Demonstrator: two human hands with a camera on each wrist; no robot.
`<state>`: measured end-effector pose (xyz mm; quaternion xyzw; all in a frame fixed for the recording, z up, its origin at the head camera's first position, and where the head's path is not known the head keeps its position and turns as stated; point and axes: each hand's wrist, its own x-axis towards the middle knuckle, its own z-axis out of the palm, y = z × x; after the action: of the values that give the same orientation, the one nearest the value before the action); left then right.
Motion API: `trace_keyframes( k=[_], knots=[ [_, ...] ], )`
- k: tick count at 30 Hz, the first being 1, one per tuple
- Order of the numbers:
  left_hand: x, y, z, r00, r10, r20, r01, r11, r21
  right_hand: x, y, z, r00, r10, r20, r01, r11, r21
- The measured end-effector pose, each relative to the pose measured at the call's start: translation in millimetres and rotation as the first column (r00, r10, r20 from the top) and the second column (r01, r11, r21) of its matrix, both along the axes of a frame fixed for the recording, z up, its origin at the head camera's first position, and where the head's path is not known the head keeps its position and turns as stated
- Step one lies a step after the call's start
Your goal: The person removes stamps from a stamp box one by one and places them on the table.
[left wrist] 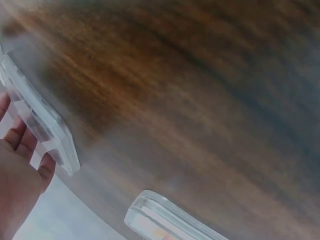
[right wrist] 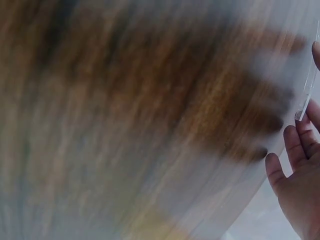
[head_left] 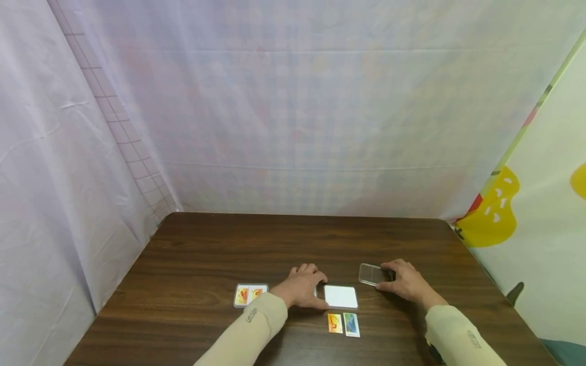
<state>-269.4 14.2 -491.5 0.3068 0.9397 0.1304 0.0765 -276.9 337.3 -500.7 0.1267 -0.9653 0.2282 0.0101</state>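
Observation:
My left hand (head_left: 301, 288) is at the left end of a clear plastic case (head_left: 341, 297) with a white card in it, thumb and forefinger at its near and far corners. In the left wrist view, fingers (left wrist: 17, 134) are against the clear case wall (left wrist: 42, 112). Off to the right, my right hand (head_left: 406, 280) holds a clear plastic lid (head_left: 370, 274) by its right end, thumb on the near side. The right wrist view shows only the lid's thin edge (right wrist: 306, 95) beside the fingers.
Left of my left hand lies another clear case (head_left: 250, 295) with orange picture cards. Two small picture cards, one orange (head_left: 335, 323) and one blue-green (head_left: 351, 324), lie nearer me on the dark wood table (head_left: 206, 254). Pale curtains (head_left: 297, 127) hang behind the table.

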Motion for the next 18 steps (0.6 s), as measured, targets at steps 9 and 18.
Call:
trace_keyframes(
  k=[9,18],
  knots=[
    [-2.9,-1,9.4,1.0,0.02,0.018,-0.021,0.998,0.06,1.2,-7,4.2,1.0,0.019,-0.025,-0.019,1.0,-0.023],
    [-5.1,4,14.6,1.0,0.023,0.019,-0.025,0.995,0.094,1.8,-23,5.8,0.999,0.04,-0.013,-0.041,0.996,-0.083]
  ],
)
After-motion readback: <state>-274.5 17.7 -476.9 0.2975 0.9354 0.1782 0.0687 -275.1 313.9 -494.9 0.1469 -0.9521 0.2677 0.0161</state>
